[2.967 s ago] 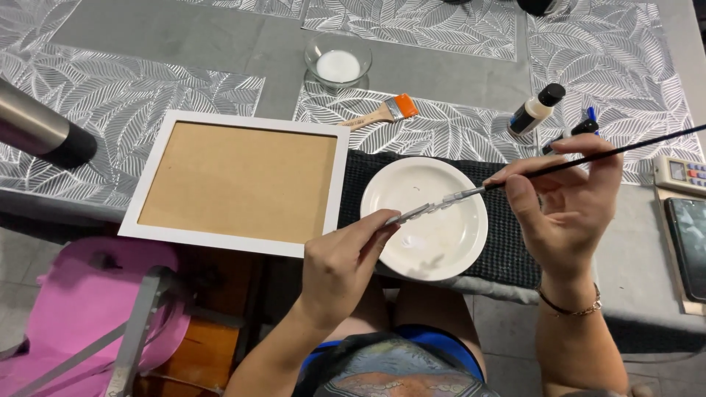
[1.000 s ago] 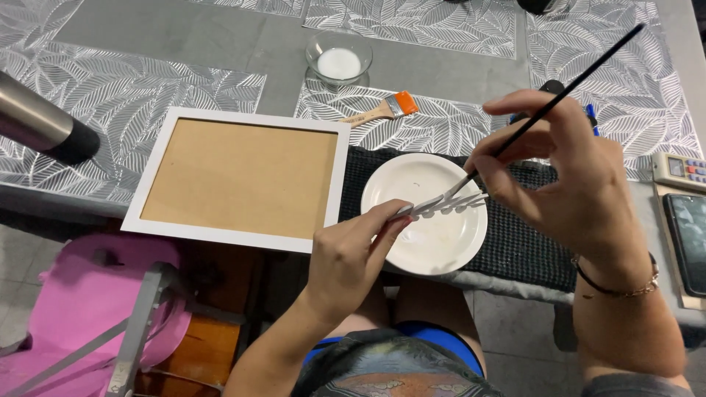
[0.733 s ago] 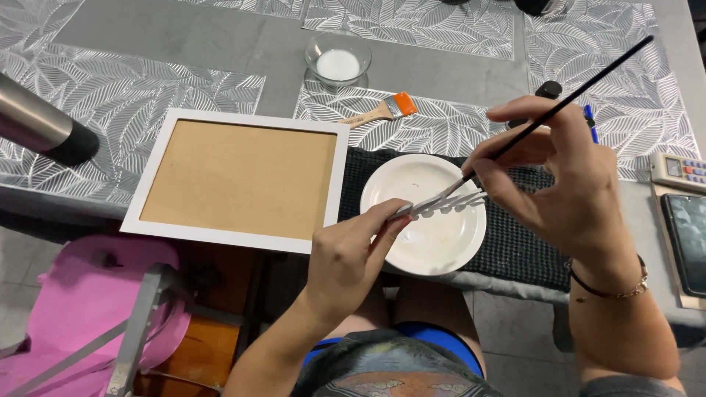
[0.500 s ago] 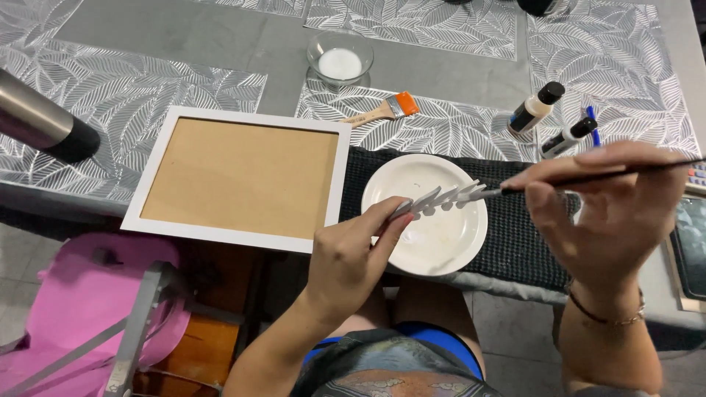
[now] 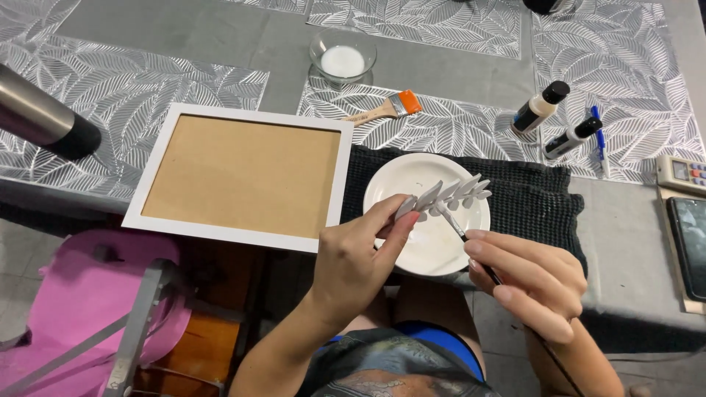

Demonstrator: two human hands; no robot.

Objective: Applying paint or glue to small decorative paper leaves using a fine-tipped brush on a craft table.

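Observation:
My left hand [image 5: 360, 257] pinches the stem end of a small white-painted leafy sprig [image 5: 447, 195], held level over a white plate [image 5: 419, 250]. My right hand [image 5: 529, 279] grips a thin black paintbrush [image 5: 462, 229] low on the handle, its tip touching the underside of the sprig. The handle runs back under my right palm toward my body. The plate rests on a dark cloth [image 5: 537, 206] at the table's front edge.
A white frame with brown backing [image 5: 246, 176] lies left of the plate. Behind are a flat orange-banded brush [image 5: 386, 110], a glass bowl of white paint [image 5: 343, 57], two small bottles [image 5: 551, 121], a blue pen [image 5: 599, 140], a remote and a dark screen [image 5: 687, 231] at right. A pink stool [image 5: 88, 294] stands below left.
My right hand has swung the brush round: its handle, earlier pointing up and to the right, now points back toward me, and the hand has dropped below the sprig. My left hand has barely moved.

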